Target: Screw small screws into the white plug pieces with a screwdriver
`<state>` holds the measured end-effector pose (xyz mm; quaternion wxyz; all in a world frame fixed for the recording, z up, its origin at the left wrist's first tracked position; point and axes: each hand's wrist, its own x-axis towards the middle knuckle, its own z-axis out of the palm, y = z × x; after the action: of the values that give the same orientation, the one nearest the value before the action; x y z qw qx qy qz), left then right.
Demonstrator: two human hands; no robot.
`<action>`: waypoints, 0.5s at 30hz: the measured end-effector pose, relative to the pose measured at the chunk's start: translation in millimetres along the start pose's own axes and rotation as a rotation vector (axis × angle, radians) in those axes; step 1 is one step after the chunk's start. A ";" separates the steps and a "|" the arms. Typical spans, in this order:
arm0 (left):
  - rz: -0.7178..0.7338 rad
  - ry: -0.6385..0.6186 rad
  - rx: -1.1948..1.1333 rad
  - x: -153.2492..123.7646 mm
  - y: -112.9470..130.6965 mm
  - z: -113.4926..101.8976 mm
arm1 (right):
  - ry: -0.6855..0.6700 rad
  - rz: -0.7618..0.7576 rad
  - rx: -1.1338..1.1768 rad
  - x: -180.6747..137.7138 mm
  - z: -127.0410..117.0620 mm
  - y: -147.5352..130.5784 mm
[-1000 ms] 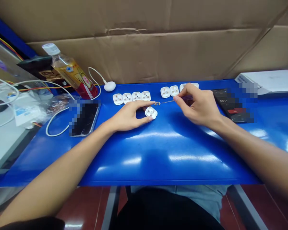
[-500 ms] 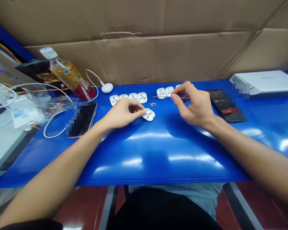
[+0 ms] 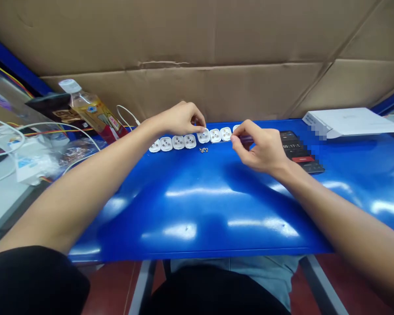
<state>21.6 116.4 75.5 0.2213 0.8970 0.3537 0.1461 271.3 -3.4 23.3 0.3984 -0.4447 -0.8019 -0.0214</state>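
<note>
My left hand [image 3: 184,118] pinches the edge of a white plastic housing [image 3: 203,137] at the left end of the right-hand row. Two similar white housings [image 3: 220,135] sit directly beside it, and another is partly behind my right hand [image 3: 261,146]. My right hand is closed around the handle of a slim screwdriver [image 3: 246,139]; its shaft hardly shows from here. A second row of white housings [image 3: 178,142] stands left of the held one, partly below my left wrist. Just in front lies a small heap of brass-coloured screws [image 3: 204,150].
A tilted drink bottle [image 3: 96,111], cables and a white box-shaped device [image 3: 36,162] crowd the left. On the right lie a phone [image 3: 297,151] with a running timer and a white carton [image 3: 351,121]. Cardboard [image 3: 249,87] walls off the back of the blue table [image 3: 197,210].
My left hand has carried the white housing from the front of the table back and set it against the right-hand row. My right hand keeps the screwdriver, whose shaft no longer shows clearly.
</note>
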 end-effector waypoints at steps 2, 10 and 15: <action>0.020 -0.025 0.047 4.4 -7.3 6.1 | -0.010 0.004 -0.008 -0.3 0.1 -0.1; 0.011 -0.056 0.123 10.4 -16.8 5.5 | -0.030 -0.017 0.012 -1.0 0.0 -0.5; -0.014 -0.046 0.051 27.0 -10.6 10.0 | -0.053 -0.026 0.017 -0.7 0.1 -0.3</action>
<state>38.8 139.3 64.4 0.2072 0.9030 0.3583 0.1149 271.2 -4.1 22.9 0.3804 -0.4315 -0.8180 -0.0079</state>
